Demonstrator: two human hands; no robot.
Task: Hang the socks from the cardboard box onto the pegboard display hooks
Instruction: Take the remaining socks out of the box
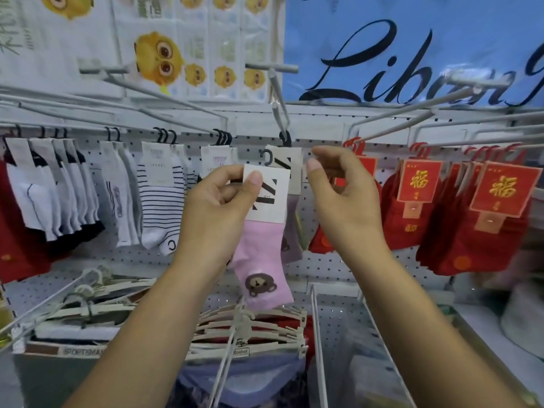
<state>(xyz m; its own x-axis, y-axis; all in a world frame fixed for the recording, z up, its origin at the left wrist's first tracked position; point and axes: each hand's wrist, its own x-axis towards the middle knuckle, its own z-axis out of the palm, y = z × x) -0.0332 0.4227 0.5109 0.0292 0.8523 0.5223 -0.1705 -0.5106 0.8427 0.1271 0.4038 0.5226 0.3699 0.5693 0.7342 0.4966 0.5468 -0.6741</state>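
The pink sock pair [262, 260] was held up in front of the pegboard [323, 266], just below the long metal display hook [279, 113], and was not yet hung. It was pinched at its white card header [266, 195] by the left hand [217, 201], thumb on the face and fingers behind. The right hand [344, 184] was raised just beside it, fingers loosely curled and nothing gripped. A miss was judged the likeliest fault: the small black plastic hanger [266, 158] atop the header opened to one side, so the tip of the display hook could be passed by if the card were tilted or turned. The header could also be creased by too hard a pinch. The lilac-grey pair [291, 231] already hung behind could be knocked along or off by a careless push. The sock was seen to be a soft, pale pink knit, with a brown bear face set low on it. The header was marked with black diagonal bars.
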